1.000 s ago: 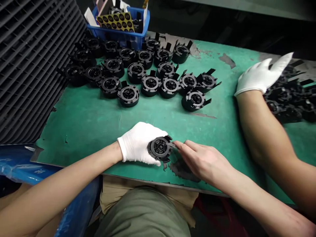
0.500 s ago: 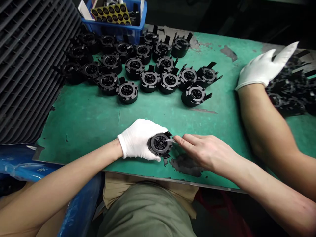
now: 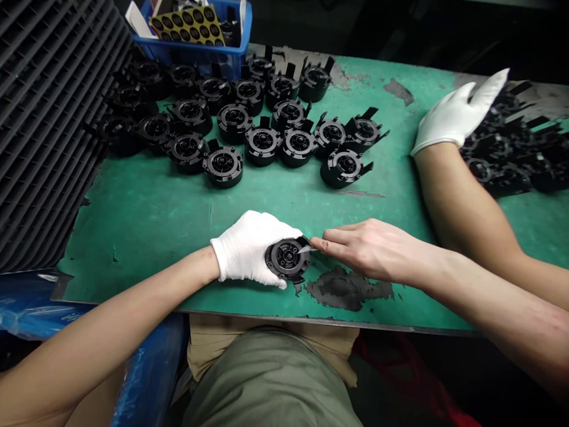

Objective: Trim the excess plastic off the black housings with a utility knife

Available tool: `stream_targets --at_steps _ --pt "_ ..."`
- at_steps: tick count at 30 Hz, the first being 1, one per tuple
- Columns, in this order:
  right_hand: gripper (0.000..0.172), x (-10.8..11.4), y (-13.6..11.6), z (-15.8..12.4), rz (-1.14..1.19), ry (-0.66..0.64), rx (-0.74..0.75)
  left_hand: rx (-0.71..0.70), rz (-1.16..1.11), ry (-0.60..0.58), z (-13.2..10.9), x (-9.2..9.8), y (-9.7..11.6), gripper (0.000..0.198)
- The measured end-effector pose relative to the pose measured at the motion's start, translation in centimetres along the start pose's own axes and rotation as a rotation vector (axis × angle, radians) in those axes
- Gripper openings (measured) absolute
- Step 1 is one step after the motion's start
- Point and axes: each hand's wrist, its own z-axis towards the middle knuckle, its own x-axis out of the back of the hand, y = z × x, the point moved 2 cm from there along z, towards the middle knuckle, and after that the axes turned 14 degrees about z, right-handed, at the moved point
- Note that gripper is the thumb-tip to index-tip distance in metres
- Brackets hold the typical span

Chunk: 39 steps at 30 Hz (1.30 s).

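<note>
In the white-gloved grip of my left hand (image 3: 246,249) is a round black plastic housing (image 3: 284,261), its ribbed face turned up, held just above or on the green table near the front edge. My bare right hand (image 3: 371,246) pinches a small pointed blade (image 3: 305,249). The tip lies over the right side of the housing's face, by the rim; whether it touches cannot be made out. Its handle is hidden in my fingers. Beyond my hands, several similar black housings (image 3: 224,166) stand in a loose group, many with upright tabs.
A co-worker's gloved hand (image 3: 453,115) reaches in from the right, beside another cluster of black parts (image 3: 511,172). At the back stands a blue bin (image 3: 213,57) with a yellow sticker sheet (image 3: 186,26). Stacked black grids (image 3: 57,130) rise at the left. The green tabletop (image 3: 160,201) has worn patches.
The view has shifted slightly, so the far parts sit further left. My right hand has turned a little, its blade still at the housing's rim. My left hand keeps its hold.
</note>
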Motion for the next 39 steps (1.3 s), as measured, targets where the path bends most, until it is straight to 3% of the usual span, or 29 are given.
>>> stream_targets --at_steps 7,14,18,26,33,39 --pt "0.042 1.0 1.0 0.9 0.013 -0.121 0.009 -0.018 0.0 -0.008 0.3 0.0 -0.4 0.06" --pt "0.043 1.8 2.1 2.0 0.016 -0.232 0.127 -0.02 0.002 -0.007 0.2 0.1 -0.3 0.059" --pt "0.038 1.6 1.8 1.4 0.018 -0.139 0.089 -0.012 0.021 0.003 0.2 0.1 -0.3 0.06" --pt "0.025 -0.5 -1.0 -0.9 0.032 0.136 -0.154 -0.015 -0.02 0.043 -0.1 -0.3 -0.2 0.064" --pt "0.026 -2.0 -2.3 -1.2 0.033 0.18 -0.228 -0.003 -0.018 0.042 -0.3 -0.6 -0.4 0.071" --pt "0.028 -2.0 -2.8 -1.1 0.039 0.128 -0.246 0.005 -0.024 0.041 -0.3 -0.5 -0.2 0.071"
